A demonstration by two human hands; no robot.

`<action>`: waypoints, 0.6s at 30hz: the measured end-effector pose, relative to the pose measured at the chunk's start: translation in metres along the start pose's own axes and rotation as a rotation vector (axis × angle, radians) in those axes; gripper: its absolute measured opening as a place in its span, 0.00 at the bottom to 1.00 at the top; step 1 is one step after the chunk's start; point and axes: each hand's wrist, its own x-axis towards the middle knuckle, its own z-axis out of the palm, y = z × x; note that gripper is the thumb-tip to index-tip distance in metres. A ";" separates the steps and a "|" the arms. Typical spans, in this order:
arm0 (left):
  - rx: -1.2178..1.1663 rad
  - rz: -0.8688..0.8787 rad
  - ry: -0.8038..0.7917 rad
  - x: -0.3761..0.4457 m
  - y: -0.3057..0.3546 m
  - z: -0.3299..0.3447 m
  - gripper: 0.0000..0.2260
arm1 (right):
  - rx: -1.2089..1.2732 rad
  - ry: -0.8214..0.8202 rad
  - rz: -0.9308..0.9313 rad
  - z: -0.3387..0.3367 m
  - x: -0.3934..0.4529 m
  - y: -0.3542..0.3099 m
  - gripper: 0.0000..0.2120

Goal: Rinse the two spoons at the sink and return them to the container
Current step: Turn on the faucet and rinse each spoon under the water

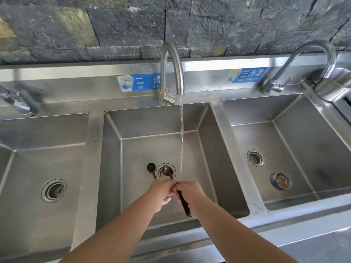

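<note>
Two dark spoons are held over the middle sink basin [207, 141]. One spoon's round black bowl [151, 166] sticks out past my left hand [161, 192]. The other, brownish spoon [166, 170] has its bowl over the drain, and its dark handle runs back under my right hand [190, 194]. Both hands are closed around the handles and touch each other. The middle tap [171, 69] is running; its stream [181, 139] falls just right of the spoon bowls. No container is in view.
Steel basins lie left [22, 168] and right [303, 130], each with a drain. A loose strainer plug [281, 180] rests in the right basin. Another tap [303, 59] stands at the right and one [17, 101] at the left. A dark stone wall rises behind.
</note>
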 end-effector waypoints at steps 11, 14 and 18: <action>-0.181 0.376 0.296 -0.061 0.017 -0.087 0.05 | -0.363 -0.328 -0.303 0.084 0.003 -0.024 0.16; -0.310 0.403 0.332 -0.086 0.014 -0.132 0.06 | -0.353 -0.452 -0.401 0.125 -0.018 -0.033 0.06; -0.370 0.463 0.404 -0.108 0.004 -0.191 0.11 | -0.341 -0.496 -0.440 0.185 -0.049 -0.031 0.01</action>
